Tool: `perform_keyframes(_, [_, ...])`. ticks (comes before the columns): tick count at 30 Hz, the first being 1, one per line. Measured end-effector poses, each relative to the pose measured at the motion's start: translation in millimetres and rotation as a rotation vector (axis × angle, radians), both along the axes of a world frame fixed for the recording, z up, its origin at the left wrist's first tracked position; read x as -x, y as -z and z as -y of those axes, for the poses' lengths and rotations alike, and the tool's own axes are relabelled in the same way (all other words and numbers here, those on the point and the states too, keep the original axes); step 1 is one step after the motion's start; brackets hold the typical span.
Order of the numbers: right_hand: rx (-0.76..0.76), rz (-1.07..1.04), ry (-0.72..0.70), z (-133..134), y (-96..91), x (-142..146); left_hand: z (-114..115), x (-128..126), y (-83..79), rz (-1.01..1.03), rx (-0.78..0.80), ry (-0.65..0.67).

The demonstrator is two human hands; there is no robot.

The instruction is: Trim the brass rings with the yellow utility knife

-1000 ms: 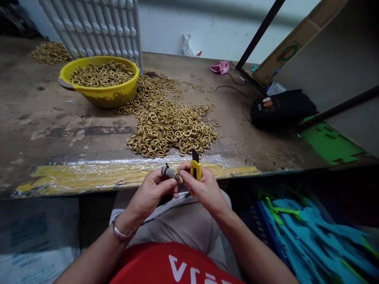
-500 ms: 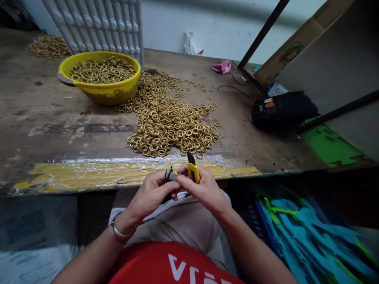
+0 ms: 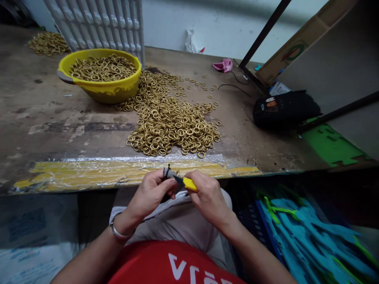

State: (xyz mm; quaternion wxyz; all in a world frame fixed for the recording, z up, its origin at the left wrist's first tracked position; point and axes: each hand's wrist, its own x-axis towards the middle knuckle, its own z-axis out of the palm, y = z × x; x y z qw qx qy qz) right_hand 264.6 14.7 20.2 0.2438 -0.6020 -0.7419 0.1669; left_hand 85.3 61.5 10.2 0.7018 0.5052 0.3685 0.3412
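My left hand (image 3: 152, 193) is closed in a pinch in front of the table edge. Its index finger wears a grey wrap (image 3: 168, 173) tied with black bands. A bit of a gold ring (image 3: 177, 172) shows at those fingertips, mostly hidden. My right hand (image 3: 209, 195) grips a yellow utility knife (image 3: 190, 184), whose dark blade points left and meets the ring at the left fingertips. Beyond both hands, a large heap of gold rings (image 3: 174, 122) lies on the table.
A yellow basin (image 3: 109, 92) full of rings stands back left, before a ribbed grey panel (image 3: 100, 27). A smaller ring pile (image 3: 49, 43) lies farther left. At right are a black pouch (image 3: 286, 110) and a green mat (image 3: 334, 146). Blue pieces (image 3: 308, 236) fill a crate below.
My right hand has turned the knife from blade up to blade pointing left, bringing it to the left fingertips. The right fingers have drawn back from the ring. My left hand has barely moved.
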Motion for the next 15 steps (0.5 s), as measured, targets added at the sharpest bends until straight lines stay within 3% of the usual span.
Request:
perform_keyframes(8, [-0.023,0.253,-0.023,-5,6.3,-4,1,2,-0.1,-0.209,-0.158,0.017])
perform_keyframes(12, [-0.019,0.351,-0.01,-13,10.3,-3,-3,3,0.9,-0.211,-0.12,0.031])
perform_keyframes(15, [0.073,0.427,0.025,-25,15.6,-5,-3,9,-5.6,-0.245,-0.124,0.01])
